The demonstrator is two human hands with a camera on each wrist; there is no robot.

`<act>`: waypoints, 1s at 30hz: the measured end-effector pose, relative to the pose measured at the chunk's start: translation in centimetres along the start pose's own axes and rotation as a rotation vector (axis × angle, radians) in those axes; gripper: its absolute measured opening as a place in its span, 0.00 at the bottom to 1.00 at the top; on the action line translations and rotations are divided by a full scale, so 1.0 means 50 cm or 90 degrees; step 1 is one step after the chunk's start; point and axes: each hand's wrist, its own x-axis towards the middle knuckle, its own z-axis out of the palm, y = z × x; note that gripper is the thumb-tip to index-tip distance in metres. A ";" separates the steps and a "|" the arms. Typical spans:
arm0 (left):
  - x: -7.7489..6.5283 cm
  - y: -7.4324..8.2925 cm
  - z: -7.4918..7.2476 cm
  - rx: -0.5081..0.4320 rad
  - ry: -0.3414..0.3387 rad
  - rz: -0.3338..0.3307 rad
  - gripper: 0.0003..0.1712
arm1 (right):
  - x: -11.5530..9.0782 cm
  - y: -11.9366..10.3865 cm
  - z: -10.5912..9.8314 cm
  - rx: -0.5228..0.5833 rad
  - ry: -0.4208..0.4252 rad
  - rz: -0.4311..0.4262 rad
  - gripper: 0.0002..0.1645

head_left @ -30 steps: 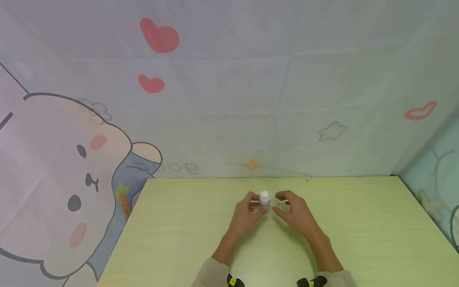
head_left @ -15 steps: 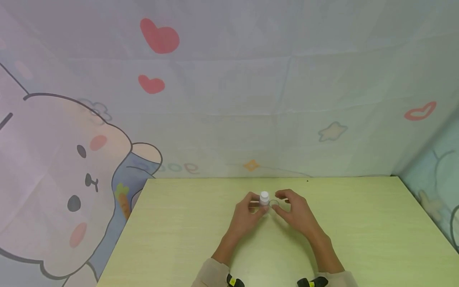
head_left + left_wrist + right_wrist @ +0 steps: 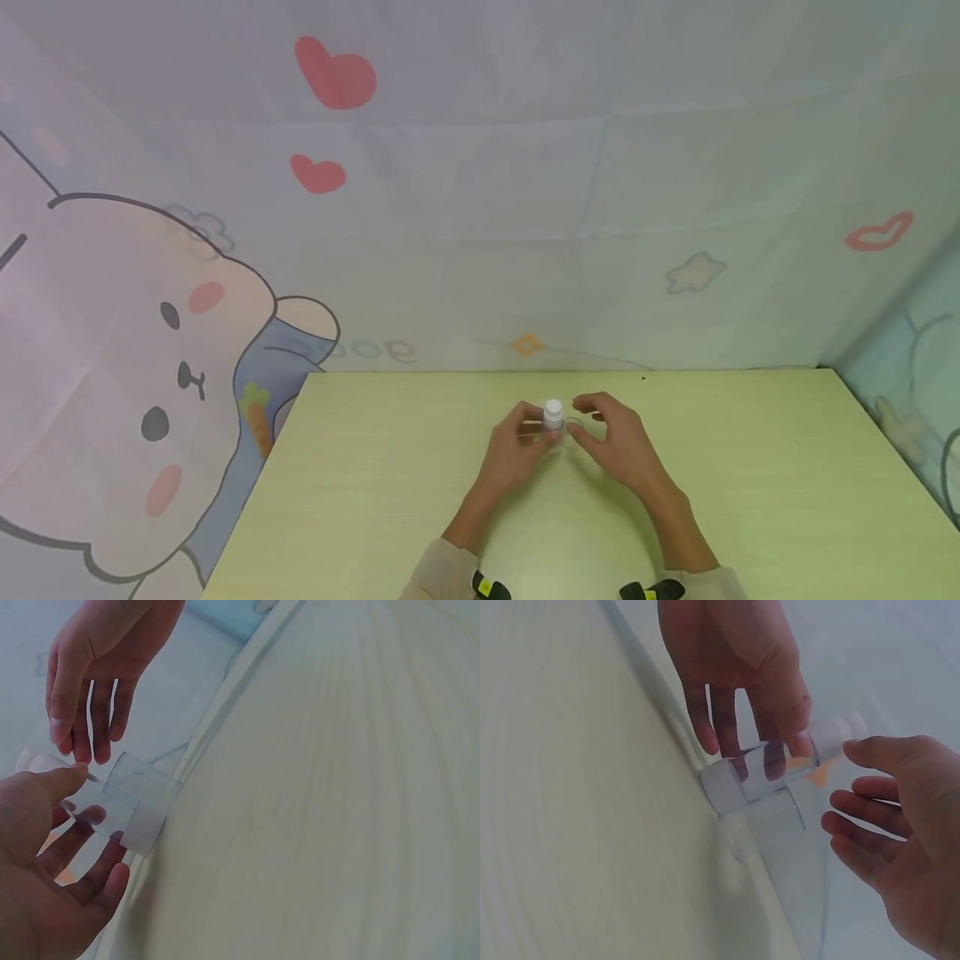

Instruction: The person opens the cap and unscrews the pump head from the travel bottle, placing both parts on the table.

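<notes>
A small clear bottle [image 3: 763,766] with a white cap [image 3: 553,407] and a white band at its base stands upright on the table. My left hand [image 3: 512,450] holds it between thumb and fingers from the left side. Against its right side stands a clear open-topped cylinder [image 3: 769,817], its round rim visible in the head view. My right hand [image 3: 617,442] is just right of both, thumb and fingers spread apart with nothing gripped. Its thumb tip overlaps the cylinder's rim in the head view; whether it touches, I cannot tell.
The pale wood-grain table [image 3: 360,500] spreads around both hands, its far edge close behind the bottle. A printed cloth backdrop [image 3: 480,183] with hearts and a cartoon animal hangs behind. Another cloth [image 3: 907,375] is at the right side.
My right hand has shifted slightly up and left, bringing its thumb and forefinger a little nearer the bottle. The left hand, bottle and cylinder look unmoved.
</notes>
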 end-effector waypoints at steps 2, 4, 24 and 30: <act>0.000 -0.001 0.000 -0.004 -0.001 0.006 0.17 | 0.001 -0.001 0.002 -0.004 0.003 -0.004 0.23; 0.001 -0.002 0.001 -0.006 -0.004 0.010 0.17 | 0.001 -0.002 0.003 -0.008 0.005 -0.005 0.23; 0.005 -0.007 0.003 -0.013 -0.002 0.016 0.16 | 0.001 -0.021 0.023 -0.002 0.057 -0.005 0.22; 0.005 -0.007 0.003 -0.008 0.002 0.018 0.16 | 0.000 -0.022 0.037 0.017 0.073 0.006 0.22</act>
